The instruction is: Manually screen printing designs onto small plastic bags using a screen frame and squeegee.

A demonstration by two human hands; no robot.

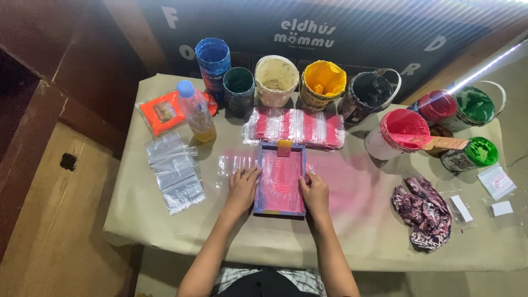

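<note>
At the far left of the paper-covered table [165,220] we see a stack of clear plastic bags [175,171], and behind it an orange packet [162,113] and a plastic bottle of yellowish liquid [196,111] with a blue cap. Along the back edge stand paint tubs: a tall blue can [212,61], a dark green pot [238,88], a cream bucket [276,80] and a yellow bucket [322,83]. In front of them lies a row of bags printed with pink stripes [296,127].

In the middle sits the screen-printing frame [280,179], flat on the table, its mesh stained pink, with a small orange squeegee [284,147] resting at its far edge. Our left hand [242,190] lies with fingers spread along the frame's left side, pressing on it; our right hand [315,192] rests with fingers slightly curled on the right rail. Neither hand pinches anything. A clear bag [235,163] peeks out from under the frame on the left.

Further right we find a black bucket [367,94], a white bucket of pink ink [397,133] with a spatula [440,143] laid across it, a red pot [434,105] and two green pots [474,107] [476,154]. A patterned rag [423,212] lies near the right edge, beside small white packets [496,182].
</note>
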